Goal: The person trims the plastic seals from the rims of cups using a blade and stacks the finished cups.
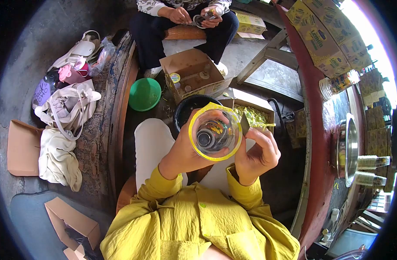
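Observation:
My left hand is wrapped around a clear plastic cup, its mouth tilted up toward me. A ring of yellow film runs around the rim. Through the open top I see the cup's round base and some small printed marks on the wall. My right hand pinches a thin dark blade between thumb and fingers, close against the right side of the rim. Whether the blade touches the film I cannot tell. Below the cup stands a dark basin, partly hidden by it.
A box of yellow scraps lies beyond my right hand. An open carton with a few cups and a green bowl stand ahead. Opposite sits a person holding a cup. Bags lie left; a red-edged counter runs right.

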Motion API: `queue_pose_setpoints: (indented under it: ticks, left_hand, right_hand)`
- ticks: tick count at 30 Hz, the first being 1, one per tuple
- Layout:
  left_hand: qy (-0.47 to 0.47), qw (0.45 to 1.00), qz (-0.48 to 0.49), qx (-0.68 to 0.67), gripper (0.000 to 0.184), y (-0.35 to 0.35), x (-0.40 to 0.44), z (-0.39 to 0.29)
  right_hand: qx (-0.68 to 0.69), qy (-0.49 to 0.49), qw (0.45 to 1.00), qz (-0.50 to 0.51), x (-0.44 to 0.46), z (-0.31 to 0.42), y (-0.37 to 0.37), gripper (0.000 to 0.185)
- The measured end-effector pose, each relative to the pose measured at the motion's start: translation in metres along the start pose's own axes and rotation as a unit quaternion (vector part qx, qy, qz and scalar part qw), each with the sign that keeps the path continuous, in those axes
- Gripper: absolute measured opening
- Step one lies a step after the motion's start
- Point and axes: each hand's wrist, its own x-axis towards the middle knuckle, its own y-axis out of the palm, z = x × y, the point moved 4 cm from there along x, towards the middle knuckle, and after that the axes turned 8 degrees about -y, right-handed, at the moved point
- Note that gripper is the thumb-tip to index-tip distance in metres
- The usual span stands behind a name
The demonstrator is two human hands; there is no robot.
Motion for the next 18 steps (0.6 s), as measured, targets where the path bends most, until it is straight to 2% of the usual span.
queue_pose_setpoints:
  ticks: [2,8,11,18]
  left_hand:
    - [0.002,1.0,0.016,0.021,0.063,-0.001,0.0,-0.0001]
    - [-0.037,0.997,0.041,-0.056,0.058,0.0038,-0.0025,-0.0051]
    - [-0.034,0.996,0.077,-0.025,0.058,0.0022,0.0,-0.0078]
    - [-0.068,0.986,0.121,-0.089,0.063,-0.0008,0.0007,-0.0083]
  right_hand:
    - [0.002,-0.004,1.0,0.004,0.0014,0.0012,-0.0006,0.023]
    - [-0.002,-0.007,1.0,-0.002,0.0032,0.0026,-0.0028,0.024]
    - [0.003,-0.027,0.999,0.021,0.0079,0.0038,-0.0033,0.024]
    - [0.006,-0.035,0.998,0.056,0.0102,0.0028,-0.0046,0.024]
